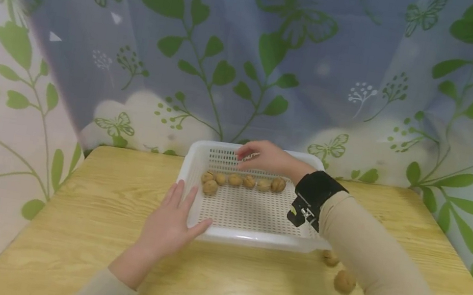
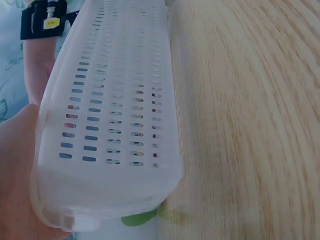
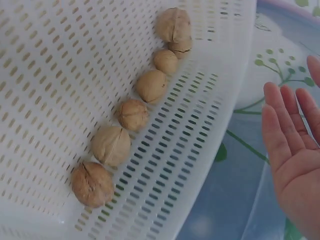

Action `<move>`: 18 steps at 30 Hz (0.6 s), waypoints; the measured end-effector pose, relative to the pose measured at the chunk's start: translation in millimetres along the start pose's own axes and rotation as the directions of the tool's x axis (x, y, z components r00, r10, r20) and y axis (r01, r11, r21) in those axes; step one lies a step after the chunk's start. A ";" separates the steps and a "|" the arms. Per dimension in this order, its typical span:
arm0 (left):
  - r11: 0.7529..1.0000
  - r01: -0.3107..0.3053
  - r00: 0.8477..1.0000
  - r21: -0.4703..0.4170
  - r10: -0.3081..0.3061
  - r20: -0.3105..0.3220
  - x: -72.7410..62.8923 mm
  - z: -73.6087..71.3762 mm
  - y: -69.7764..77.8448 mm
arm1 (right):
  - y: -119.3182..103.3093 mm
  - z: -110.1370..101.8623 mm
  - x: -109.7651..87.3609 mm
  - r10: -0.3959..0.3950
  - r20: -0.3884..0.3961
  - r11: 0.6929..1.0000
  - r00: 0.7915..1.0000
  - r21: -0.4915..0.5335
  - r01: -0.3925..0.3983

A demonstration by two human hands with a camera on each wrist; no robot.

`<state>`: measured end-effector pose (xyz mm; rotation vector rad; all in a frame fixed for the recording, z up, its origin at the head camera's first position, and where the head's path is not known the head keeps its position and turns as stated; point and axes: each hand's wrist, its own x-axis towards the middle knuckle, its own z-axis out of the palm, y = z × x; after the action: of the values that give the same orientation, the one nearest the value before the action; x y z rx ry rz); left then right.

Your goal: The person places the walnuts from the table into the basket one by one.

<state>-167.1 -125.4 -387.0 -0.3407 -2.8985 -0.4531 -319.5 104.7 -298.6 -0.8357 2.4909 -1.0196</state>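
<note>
A white plastic basket [image 1: 250, 236] with slotted walls stands on the wooden table. Along its back wall several walnuts [image 1: 235, 180] form a row, with one more walnut [image 1: 210, 187] in front of the left end. My left hand [image 1: 168, 227] rests on the basket's front left corner, fingers spread over the rim; the left wrist view shows that hand [image 2: 15, 175] against the basket's edge. Over the back of the basket hovers my right hand [image 1: 269, 158], fingers loosely bent. In the right wrist view this hand [image 3: 297, 160] holds nothing and is apart from the walnuts.
Two walnuts lie on the table at the basket's front right: one walnut [image 1: 330, 258] partly behind the right sleeve, another walnut [image 1: 344, 282] nearer. A leaf-patterned curtain [image 1: 231, 64] hangs right behind the table [image 1: 128, 187] and along its sides.
</note>
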 end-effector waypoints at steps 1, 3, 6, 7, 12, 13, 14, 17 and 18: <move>1.000 -0.001 1.000 0.002 0.001 0.000 0.5 0.2 0.1 | 0.6 -2.1 -4.2 -0.002 -0.004 1.000 1.000 0.005 0.002; 1.000 -0.004 1.000 -0.003 0.004 -0.002 1.2 -0.2 0.9 | 2.6 -6.3 -13.2 -0.007 -0.009 1.000 1.000 0.018 0.007; 1.000 -0.001 1.000 -0.011 0.001 0.001 1.5 0.0 1.2 | 7.1 -12.5 -28.2 -0.011 -0.001 0.999 1.000 0.047 0.011; 1.000 0.000 1.000 -0.010 0.000 0.000 1.4 0.0 1.1 | 9.0 -14.4 -33.5 -0.013 0.003 0.998 1.000 0.056 0.013; 1.000 0.001 1.000 0.009 -0.001 -0.014 0.3 1.1 -2.4 | 22.0 -22.9 -61.7 -0.007 -0.017 0.998 1.000 0.068 0.008; 1.000 -0.001 1.000 0.012 0.001 -0.018 0.4 1.2 -3.0 | 25.3 -24.3 -67.7 -0.005 -0.026 0.998 1.000 0.070 0.007; 1.000 0.000 1.000 0.014 0.000 -0.016 0.5 1.1 -3.3 | 28.8 -25.5 -73.9 0.000 -0.034 0.997 0.999 0.071 0.002; 1.000 0.001 1.000 0.015 -0.001 -0.011 0.6 1.3 -3.9 | 40.3 -28.5 -93.0 0.024 -0.060 0.998 0.998 0.064 -0.021; 1.000 0.002 1.000 0.012 -0.002 -0.009 0.6 1.2 -3.6 | 43.6 -29.3 -99.6 0.034 -0.064 0.997 0.997 0.067 -0.030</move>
<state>-168.8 -128.2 -389.0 -0.3328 -2.8922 -0.4363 -273.7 207.4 -302.4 -0.7521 2.5002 -1.1291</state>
